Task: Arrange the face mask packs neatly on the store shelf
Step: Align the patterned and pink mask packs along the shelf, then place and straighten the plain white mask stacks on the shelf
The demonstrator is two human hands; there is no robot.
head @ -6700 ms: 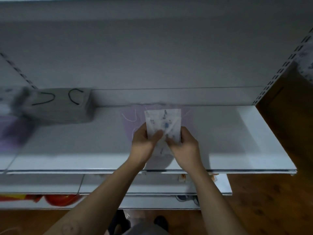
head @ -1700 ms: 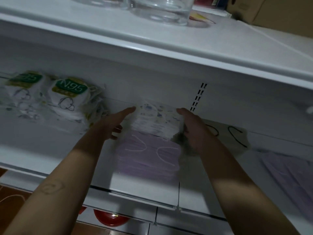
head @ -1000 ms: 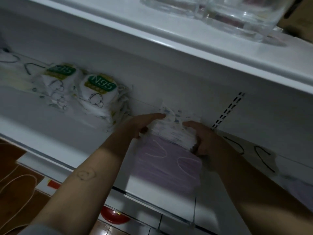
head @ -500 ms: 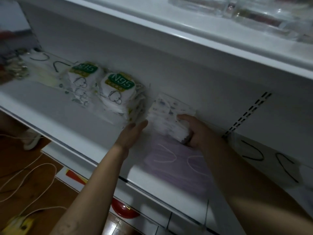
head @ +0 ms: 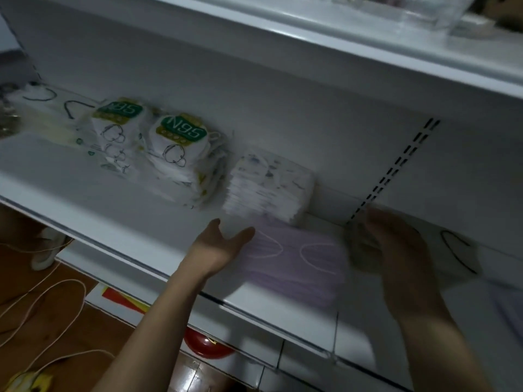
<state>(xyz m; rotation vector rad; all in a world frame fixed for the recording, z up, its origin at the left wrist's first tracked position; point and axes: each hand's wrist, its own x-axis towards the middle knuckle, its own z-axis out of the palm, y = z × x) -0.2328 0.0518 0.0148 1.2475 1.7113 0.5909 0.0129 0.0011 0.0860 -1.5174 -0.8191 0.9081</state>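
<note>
A white printed face mask pack [head: 268,188] stands against the back wall of the white shelf [head: 85,199], with no hand on it. In front of it lies a flat purple mask pack [head: 294,267]. My left hand [head: 223,244] hovers with straight fingers at the purple pack's left edge. My right hand [head: 396,244] is blurred, just right of the purple pack, and holds nothing. Two N95 packs [head: 178,154] [head: 119,128] lean left of the printed pack.
A pale pack with black ear loops [head: 455,250] lies right of my right hand, and another [head: 48,108] sits at the far left. Clear containers [head: 396,7] stand on the upper shelf. Below are a red object [head: 209,346] and white cables [head: 42,301] on the wooden floor.
My right hand has let go of the printed pack and drawn back to the right. My left hand has pulled away toward the purple pack. The printed pack now stands alone by the N95 packs.
</note>
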